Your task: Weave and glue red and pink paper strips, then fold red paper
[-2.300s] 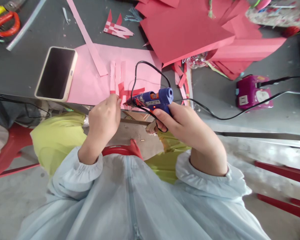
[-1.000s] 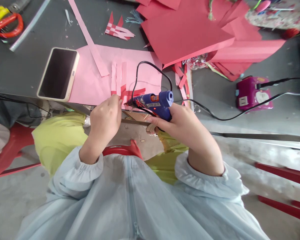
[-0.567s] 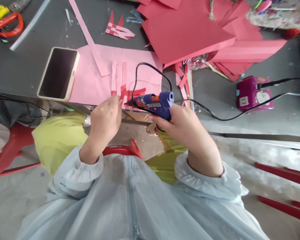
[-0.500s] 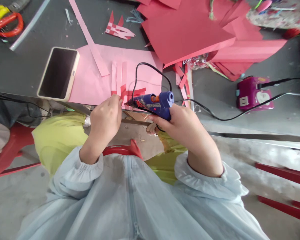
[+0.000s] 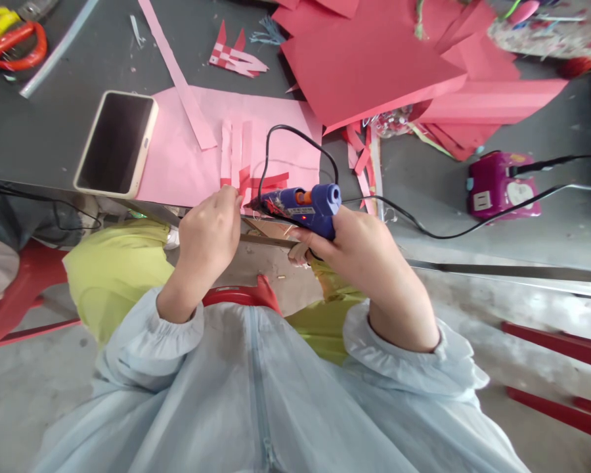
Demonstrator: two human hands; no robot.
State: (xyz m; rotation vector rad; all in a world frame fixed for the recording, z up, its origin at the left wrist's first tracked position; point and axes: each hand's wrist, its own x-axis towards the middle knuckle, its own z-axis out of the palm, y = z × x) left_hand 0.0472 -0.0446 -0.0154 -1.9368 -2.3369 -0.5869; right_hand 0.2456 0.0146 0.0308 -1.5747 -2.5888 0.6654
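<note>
A blue hot glue gun (image 5: pixel 303 205) is gripped in my right hand (image 5: pixel 362 246), its nozzle pointing left at crossed paper strips. A small light glows on its side, and its black cord loops above it. My left hand (image 5: pixel 209 230) is closed in a pinch at the near edge of the strips, close to the nozzle; the exact spot it grips is partly hidden by the fingers. Pink paper strips (image 5: pixel 235 148) run away from me with red paper strips (image 5: pixel 270 180) laid across their near ends. Under them lies a pink paper sheet (image 5: pixel 192 171).
A phone (image 5: pixel 115 144) lies left of the sheet. Orange-handled scissors (image 5: pixel 17 47) and a clear glue stick (image 5: pixel 59 49) are farther left. A small woven paper piece (image 5: pixel 236 58) and red paper sheets (image 5: pixel 369 66) lie beyond. A purple power adapter (image 5: pixel 502 185) with cords sits right.
The glue gun has tilted very slightly and its rear end has dipped a little. My left hand stays at the strips; the rest looks the same.
</note>
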